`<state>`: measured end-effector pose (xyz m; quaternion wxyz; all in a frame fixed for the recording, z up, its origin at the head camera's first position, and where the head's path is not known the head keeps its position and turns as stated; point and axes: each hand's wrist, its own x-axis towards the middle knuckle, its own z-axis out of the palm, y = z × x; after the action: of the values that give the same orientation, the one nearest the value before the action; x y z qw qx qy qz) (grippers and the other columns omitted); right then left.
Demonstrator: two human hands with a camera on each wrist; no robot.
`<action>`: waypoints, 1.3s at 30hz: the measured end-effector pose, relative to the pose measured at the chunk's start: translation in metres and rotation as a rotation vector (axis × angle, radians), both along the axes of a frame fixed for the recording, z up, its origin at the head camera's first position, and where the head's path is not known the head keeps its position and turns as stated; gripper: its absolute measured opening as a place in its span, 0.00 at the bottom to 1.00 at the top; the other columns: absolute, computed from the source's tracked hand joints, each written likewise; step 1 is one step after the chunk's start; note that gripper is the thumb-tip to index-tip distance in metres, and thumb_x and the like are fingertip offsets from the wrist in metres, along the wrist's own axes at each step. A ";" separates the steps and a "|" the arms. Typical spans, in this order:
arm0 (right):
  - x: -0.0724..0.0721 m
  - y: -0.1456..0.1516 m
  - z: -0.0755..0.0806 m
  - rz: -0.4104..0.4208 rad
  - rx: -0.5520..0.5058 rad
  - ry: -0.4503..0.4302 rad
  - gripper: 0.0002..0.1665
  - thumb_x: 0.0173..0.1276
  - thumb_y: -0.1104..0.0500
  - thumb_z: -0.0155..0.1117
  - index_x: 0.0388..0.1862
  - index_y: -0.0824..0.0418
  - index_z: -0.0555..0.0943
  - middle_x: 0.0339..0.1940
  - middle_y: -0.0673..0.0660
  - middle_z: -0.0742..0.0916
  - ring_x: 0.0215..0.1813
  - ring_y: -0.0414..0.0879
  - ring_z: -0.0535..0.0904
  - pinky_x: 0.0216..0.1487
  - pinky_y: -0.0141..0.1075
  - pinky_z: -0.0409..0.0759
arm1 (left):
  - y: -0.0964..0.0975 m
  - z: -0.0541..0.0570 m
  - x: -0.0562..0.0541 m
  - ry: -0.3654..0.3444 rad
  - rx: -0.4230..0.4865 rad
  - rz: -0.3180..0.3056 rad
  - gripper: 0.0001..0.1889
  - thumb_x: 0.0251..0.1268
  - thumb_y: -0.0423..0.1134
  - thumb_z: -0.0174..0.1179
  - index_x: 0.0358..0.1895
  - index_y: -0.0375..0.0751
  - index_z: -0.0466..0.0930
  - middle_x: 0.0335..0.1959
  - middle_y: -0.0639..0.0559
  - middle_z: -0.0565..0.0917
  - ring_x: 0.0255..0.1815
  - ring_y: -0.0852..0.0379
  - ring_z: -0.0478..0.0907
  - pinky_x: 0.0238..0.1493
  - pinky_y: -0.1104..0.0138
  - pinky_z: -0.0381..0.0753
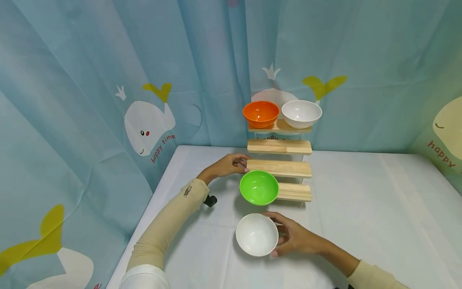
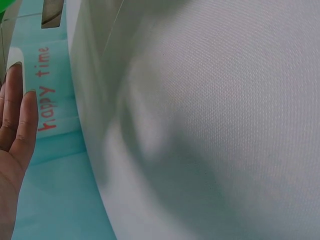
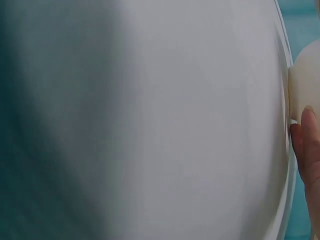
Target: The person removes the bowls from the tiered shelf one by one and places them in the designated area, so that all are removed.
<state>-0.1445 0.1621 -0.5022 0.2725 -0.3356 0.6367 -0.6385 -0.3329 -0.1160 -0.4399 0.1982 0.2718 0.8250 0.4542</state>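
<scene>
My right hand (image 1: pixel 297 237) holds a white bowl (image 1: pixel 257 235) by its right side, thumb in front and fingers behind. The bowl is upright, low over the table in front of a stepped wooden rack (image 1: pixel 279 167). In the right wrist view, fingertips lie against this bowl (image 3: pixel 306 82). A green bowl (image 1: pixel 259 188) sits at the left of the rack's lowest step. My left hand (image 1: pixel 231 164) is at the rack's left side, fingertips right at the end of a step and just above the green bowl. The left wrist view shows its fingers (image 2: pixel 24 125) fairly straight.
On the rack's top step stand an orange bowl (image 1: pixel 261 114) and another white bowl (image 1: pixel 301 114), side by side. A white cloth covers the table (image 1: pixel 361 208). Blue curtains (image 1: pixel 216 72) with whale prints hang behind and at the sides.
</scene>
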 end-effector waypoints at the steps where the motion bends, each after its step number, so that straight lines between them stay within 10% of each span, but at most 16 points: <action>1: 0.001 -0.002 0.000 -0.002 0.000 0.007 0.56 0.54 0.71 0.76 0.78 0.65 0.56 0.70 0.73 0.69 0.64 0.56 0.78 0.52 0.49 0.86 | 0.000 0.000 0.000 0.000 -0.001 -0.001 0.28 0.69 0.41 0.66 0.70 0.41 0.71 0.58 0.42 0.80 0.58 0.50 0.80 0.61 0.63 0.80; 39: 0.013 -0.061 0.003 -0.152 0.059 -0.030 0.58 0.54 0.65 0.80 0.77 0.62 0.55 0.69 0.71 0.67 0.64 0.65 0.75 0.53 0.40 0.86 | 0.000 0.001 -0.002 0.018 -0.039 -0.023 0.29 0.70 0.42 0.65 0.71 0.42 0.70 0.58 0.43 0.82 0.60 0.50 0.79 0.62 0.62 0.80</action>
<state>-0.1310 0.1008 -0.4997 0.2427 -0.2683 0.6748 -0.6432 -0.3351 -0.1160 -0.4391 0.2012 0.2814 0.8323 0.4331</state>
